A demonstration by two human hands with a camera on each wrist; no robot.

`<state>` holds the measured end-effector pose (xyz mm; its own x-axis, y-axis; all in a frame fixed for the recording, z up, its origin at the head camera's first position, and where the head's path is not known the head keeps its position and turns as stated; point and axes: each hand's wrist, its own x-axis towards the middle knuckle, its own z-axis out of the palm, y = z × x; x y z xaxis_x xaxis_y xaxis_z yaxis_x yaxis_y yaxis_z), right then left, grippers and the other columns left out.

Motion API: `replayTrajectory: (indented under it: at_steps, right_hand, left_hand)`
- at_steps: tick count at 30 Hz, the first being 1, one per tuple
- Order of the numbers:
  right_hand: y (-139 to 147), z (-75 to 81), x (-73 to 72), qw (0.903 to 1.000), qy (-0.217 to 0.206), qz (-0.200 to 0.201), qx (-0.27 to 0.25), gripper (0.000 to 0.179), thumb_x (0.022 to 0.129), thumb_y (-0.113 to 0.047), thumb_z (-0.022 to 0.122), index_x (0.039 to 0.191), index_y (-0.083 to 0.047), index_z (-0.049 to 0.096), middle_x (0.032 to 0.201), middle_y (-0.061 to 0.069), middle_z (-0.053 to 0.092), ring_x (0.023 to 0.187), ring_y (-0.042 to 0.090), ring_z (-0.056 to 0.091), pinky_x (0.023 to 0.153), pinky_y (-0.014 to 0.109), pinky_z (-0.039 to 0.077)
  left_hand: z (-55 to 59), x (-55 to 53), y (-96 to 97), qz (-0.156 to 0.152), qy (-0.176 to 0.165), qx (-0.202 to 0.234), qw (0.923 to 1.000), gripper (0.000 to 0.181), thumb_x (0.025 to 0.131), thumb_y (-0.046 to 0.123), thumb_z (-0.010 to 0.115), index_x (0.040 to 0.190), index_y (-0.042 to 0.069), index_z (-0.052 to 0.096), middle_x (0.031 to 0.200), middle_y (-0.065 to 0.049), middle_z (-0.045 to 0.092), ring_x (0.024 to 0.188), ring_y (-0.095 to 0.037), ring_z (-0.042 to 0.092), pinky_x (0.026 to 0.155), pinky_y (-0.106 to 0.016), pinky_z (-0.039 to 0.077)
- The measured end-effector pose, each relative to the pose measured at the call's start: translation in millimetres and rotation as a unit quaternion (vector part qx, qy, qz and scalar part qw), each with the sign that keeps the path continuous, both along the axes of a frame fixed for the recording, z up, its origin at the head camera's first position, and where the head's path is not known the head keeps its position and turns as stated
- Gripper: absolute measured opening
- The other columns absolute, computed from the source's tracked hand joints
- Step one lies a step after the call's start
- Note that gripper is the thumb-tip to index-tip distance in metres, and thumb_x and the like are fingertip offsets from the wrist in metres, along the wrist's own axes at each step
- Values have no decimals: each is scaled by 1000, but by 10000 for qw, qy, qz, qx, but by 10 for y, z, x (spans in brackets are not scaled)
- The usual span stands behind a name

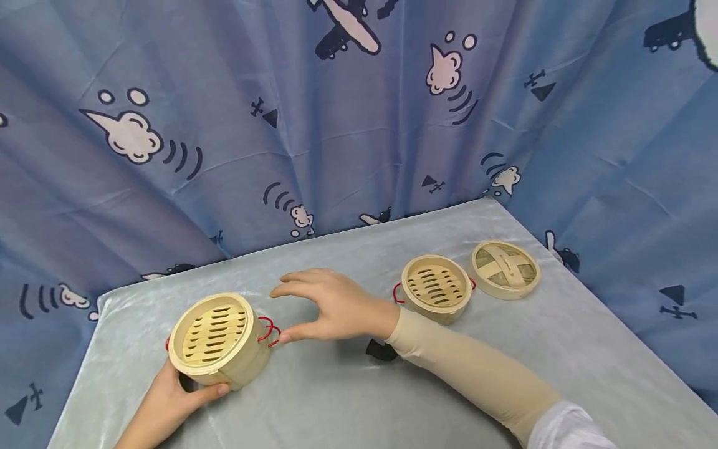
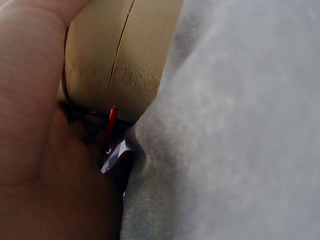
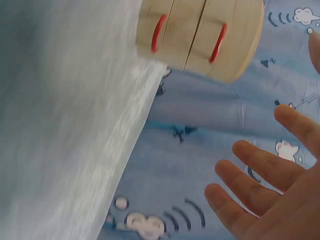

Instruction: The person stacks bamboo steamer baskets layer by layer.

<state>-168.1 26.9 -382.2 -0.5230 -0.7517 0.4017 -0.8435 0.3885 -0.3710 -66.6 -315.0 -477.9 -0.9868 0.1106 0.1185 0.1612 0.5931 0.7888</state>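
Note:
Two round bamboo steamer baskets (image 1: 247, 363) stand stacked at the left of the table, a slatted floor showing in the upper one. My left hand (image 1: 168, 399) grips the stack from the near left side, thumb along the front wall; its other fingers are mostly hidden. Red wire handles (image 3: 158, 33) stick out from the stack's right side. My right hand (image 1: 331, 305) hovers to the right of the stack with fingers spread and nothing in them. In the right wrist view, a gap separates its fingers (image 3: 260, 167) from the baskets.
Another bamboo steamer basket (image 1: 427, 310) with red handles stands at the right, beyond my right forearm. Beside it lies a woven bamboo lid (image 1: 524, 274). A small black object (image 1: 381, 350) shows under my right wrist. Blue patterned curtains (image 1: 359, 125) hang behind the cloth-covered table (image 1: 314, 405).

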Motion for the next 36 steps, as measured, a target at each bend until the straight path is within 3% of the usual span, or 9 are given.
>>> replayTrajectory:
  at_steps: [3, 8, 18, 24, 30, 36]
  right_hand:
    - [191, -16, -19, 9993, -11, -290, 222, 69, 82, -73, 62, 138, -32, 57, 145, -1, 50, 135, 15, 43, 111, 38, 33]
    - [611, -32, -60, 9958, -110, -752, 517, 69, 82, -74, 61, 139, -36, 55, 150, 0, 44, 137, 19, 41, 110, 45, 34]
    - [1367, -59, -82, 9812, -133, -1668, 966, 70, 83, -76, 58, 143, -42, 48, 155, -2, 36, 141, 25, 35, 110, 55, 30]
    - [1694, -117, -79, 9748, -75, -1972, 1037, 74, 81, -75, 61, 144, -39, 49, 156, 2, 35, 142, 31, 33, 112, 58, 24]
    - [1991, -187, -36, 9670, -185, -2347, 971, 74, 79, -73, 66, 142, -38, 52, 155, 7, 37, 140, 35, 35, 110, 61, 25]
    - [2217, -298, 16, 9584, -398, -2624, 1055, 77, 78, -72, 68, 144, -35, 52, 155, 12, 36, 140, 40, 33, 107, 66, 26]
  left_hand:
    - [6, 20, -5, 85, -92, -91, 9999, 105, 70, 23, 93, 152, 34, 29, 139, 1, 48, 124, 2, 39, 95, -4, 22]
    - [39, 9, -7, 21, 52, -79, 10000, 106, 68, 20, 94, 151, 33, 31, 138, 3, 48, 125, 2, 38, 97, -5, 22]
    - [28, 8, 2, -31, 136, 55, 9999, 103, 66, 13, 94, 150, 28, 36, 137, 5, 49, 124, 0, 40, 97, -7, 24]
    - [6, 18, 22, -45, 146, 107, 9998, 105, 66, 12, 94, 150, 28, 34, 138, 6, 47, 124, -1, 40, 97, -7, 24]
    - [0, 1, 4, -130, 249, 207, 9994, 115, 64, 9, 94, 154, 28, 26, 141, 4, 43, 128, -3, 38, 99, -7, 24]
    - [27, -38, -47, -246, 91, 644, 9976, 120, 64, 2, 93, 156, 29, 21, 145, 1, 42, 131, -7, 38, 102, -10, 27]
